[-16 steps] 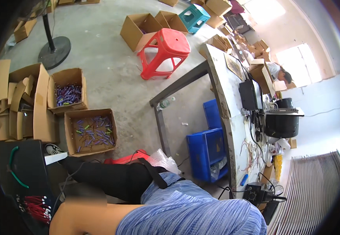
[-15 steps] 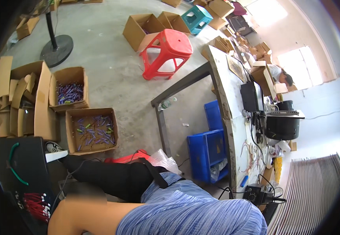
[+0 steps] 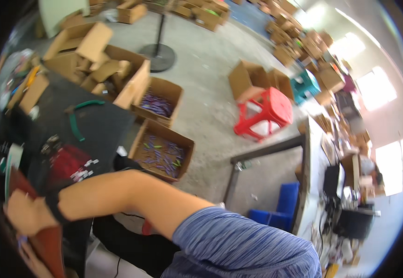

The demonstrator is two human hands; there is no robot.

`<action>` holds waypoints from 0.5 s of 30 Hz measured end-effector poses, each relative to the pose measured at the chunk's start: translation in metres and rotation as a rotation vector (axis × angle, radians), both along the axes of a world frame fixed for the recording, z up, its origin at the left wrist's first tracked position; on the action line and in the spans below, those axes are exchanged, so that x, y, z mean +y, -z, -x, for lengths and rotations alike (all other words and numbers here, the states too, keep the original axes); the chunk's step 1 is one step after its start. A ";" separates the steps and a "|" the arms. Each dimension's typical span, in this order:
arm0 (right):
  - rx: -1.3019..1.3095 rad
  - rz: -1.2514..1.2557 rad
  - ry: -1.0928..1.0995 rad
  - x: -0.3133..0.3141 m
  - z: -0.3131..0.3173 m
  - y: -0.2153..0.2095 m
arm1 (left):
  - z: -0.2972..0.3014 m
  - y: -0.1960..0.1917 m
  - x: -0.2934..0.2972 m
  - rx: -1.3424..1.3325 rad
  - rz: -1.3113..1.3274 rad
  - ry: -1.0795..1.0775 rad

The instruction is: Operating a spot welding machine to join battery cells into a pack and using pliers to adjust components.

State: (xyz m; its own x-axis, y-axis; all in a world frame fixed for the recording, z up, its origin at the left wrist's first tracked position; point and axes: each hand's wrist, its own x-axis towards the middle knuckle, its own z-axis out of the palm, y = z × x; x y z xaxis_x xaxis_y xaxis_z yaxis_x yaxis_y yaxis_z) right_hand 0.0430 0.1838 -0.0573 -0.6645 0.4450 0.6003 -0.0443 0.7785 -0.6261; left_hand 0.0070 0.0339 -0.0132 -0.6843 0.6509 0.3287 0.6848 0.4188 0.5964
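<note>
So the person had the right arm stretched way over to the far left of the view, and the right hand (image 3: 23,215) was bent over a flat reddish-brown piece (image 3: 51,248), touching it from above. The fingers were blurry and mostly tucked out of sight, so no way to tell if that hand was actually gripping. The left hand (image 3: 33,262) only peeked in at the bottom left corner, right along the same piece; can't tell whether it was open or closed either.

The reddish-brown piece sat tilted at the near left end of a black desk (image 3: 106,123). Close by on that desk was a heap of red wires (image 3: 67,162) with white ends, and farther back, a tool with curved green handles (image 3: 75,124).

Just past the desk, on the floor, were two cardboard boxes: the nearer box (image 3: 186,155) had purple and green bits scattered inside, the farther box (image 3: 174,99) a thicker pile of purple ones. A red stool (image 3: 276,109) stood well off to the right.
</note>
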 end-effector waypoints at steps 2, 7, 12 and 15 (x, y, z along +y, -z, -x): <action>-0.055 -0.074 -0.234 -0.010 -0.003 -0.039 | 0.057 -0.005 -0.068 -0.030 0.074 0.054; -0.158 -0.079 -0.167 0.004 -0.027 -0.039 | 0.008 -0.002 -0.025 -0.107 -0.097 0.176; 0.132 -0.021 -0.327 -0.004 -0.038 -0.059 | 0.002 -0.022 -0.037 0.050 -0.150 0.250; 0.233 0.070 -0.372 -0.006 -0.031 -0.051 | 0.006 -0.013 -0.035 0.143 -0.184 0.253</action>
